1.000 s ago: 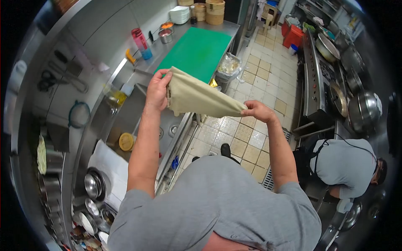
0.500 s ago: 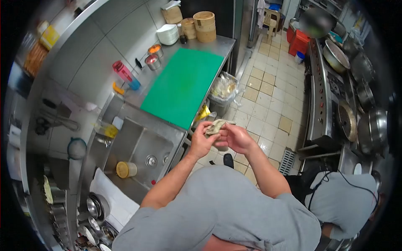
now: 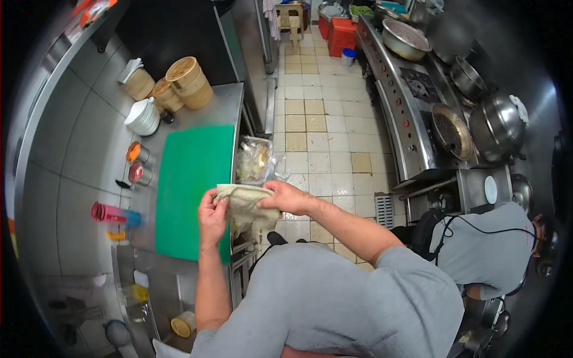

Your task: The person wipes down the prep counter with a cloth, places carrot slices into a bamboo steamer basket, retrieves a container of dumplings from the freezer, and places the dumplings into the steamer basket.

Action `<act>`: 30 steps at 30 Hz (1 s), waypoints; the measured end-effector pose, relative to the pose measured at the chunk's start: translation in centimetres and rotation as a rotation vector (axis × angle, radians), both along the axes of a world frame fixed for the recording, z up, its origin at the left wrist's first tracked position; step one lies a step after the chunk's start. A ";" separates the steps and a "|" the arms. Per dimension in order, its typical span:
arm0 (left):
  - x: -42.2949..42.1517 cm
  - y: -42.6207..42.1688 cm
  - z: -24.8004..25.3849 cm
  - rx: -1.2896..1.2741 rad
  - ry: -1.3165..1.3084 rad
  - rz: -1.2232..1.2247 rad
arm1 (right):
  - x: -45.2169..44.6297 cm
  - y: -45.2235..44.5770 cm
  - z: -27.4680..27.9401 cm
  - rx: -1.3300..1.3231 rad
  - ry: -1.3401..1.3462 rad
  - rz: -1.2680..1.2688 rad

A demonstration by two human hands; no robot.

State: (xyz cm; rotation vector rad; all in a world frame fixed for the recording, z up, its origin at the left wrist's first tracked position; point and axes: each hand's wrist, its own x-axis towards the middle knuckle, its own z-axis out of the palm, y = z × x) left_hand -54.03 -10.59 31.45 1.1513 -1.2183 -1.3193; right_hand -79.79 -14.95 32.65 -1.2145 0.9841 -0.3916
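A pale, damp-looking cloth [image 3: 246, 206] hangs spread between my two hands in front of my body. My left hand [image 3: 212, 216] pinches its left corner, just over the right edge of the green cutting board [image 3: 194, 179]. At the upper right edge of the cloth, my right hand [image 3: 285, 198] is closed on the fabric, with thumb and fingers gripping it. Below the cloth, part of the counter's open shelf is hidden.
A lined bin [image 3: 255, 160] of scraps stands beside the counter. Left are a sink [image 3: 164, 289], a pink-and-blue bottle [image 3: 116, 213] and bamboo steamers [image 3: 190, 83]. Stoves with pans [image 3: 450, 132] line the right. A person in a grey shirt [image 3: 486, 247] is close at my right.
The bunched cloth has been opened out and hangs between my hands, which have moved apart and left toward the cutting board. My view has turned to the right.
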 end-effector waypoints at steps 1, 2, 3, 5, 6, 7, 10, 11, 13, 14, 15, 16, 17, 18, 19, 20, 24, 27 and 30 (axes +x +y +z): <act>-0.9 -1.4 -1.7 0.008 0.000 0.070 | 0.6 -0.9 -1.7 0.164 -0.187 -0.173; -2.3 -2.8 -3.2 0.011 -0.002 0.135 | 1.3 -1.4 -1.4 0.149 -0.177 -0.185; -4.0 -3.6 -4.2 0.013 0.039 0.135 | 2.0 -2.0 -1.0 0.197 -0.342 -0.333; -7.7 -5.3 -4.7 -0.080 0.018 0.115 | 1.8 -4.2 -0.7 0.242 -0.518 -0.493; -8.6 -6.2 -3.9 -0.190 -0.058 0.120 | 1.0 -5.7 -0.7 0.219 -0.482 -0.410; -8.7 -7.9 -4.2 -0.186 -0.063 0.125 | 0.1 -7.0 -0.8 0.202 -0.448 -0.321; -8.8 -14.9 -6.3 0.042 0.181 0.114 | -2.4 -11.7 -3.5 0.014 -0.224 -0.244; -8.7 -17.3 -7.0 0.055 0.237 0.128 | -3.9 -13.5 -4.1 -0.094 -0.145 -0.220; -7.4 -21.7 -7.6 0.090 0.289 0.251 | -7.4 -17.5 -7.4 -0.091 -0.019 -0.297; -6.5 -24.8 -7.6 0.107 0.289 0.327 | -9.2 -19.3 -8.6 -0.142 0.065 -0.308; -5.4 -27.6 -7.6 0.105 0.284 0.387 | -11.4 -21.1 -9.7 -0.208 0.146 -0.330; -4.2 -30.1 -7.7 0.085 0.401 0.484 | -13.5 -22.8 -11.1 -0.208 0.200 -0.307; -3.1 -32.6 -7.7 0.064 0.519 0.572 | -15.8 -24.5 -12.7 -0.208 0.258 -0.291; -1.7 -35.1 -8.1 0.061 0.514 0.607 | -18.1 -26.0 -14.2 -0.169 0.298 -0.282; 0.2 -37.3 -9.3 0.062 0.458 0.690 | -20.2 -27.4 -15.6 -0.128 0.338 -0.277; 1.6 -39.0 -10.3 0.065 0.397 0.770 | -22.6 -28.5 -16.9 -0.119 0.328 -0.250; 4.5 -44.7 -12.1 0.188 -1.055 1.228 | -28.6 -36.3 -18.3 0.048 0.467 -0.195; 5.1 -47.6 -15.9 0.473 -1.177 0.684 | -31.7 -42.5 -18.8 0.058 0.439 -0.236; 4.4 -51.9 -23.3 0.709 -1.267 0.796 | -33.4 -47.5 -16.8 0.052 0.400 -0.404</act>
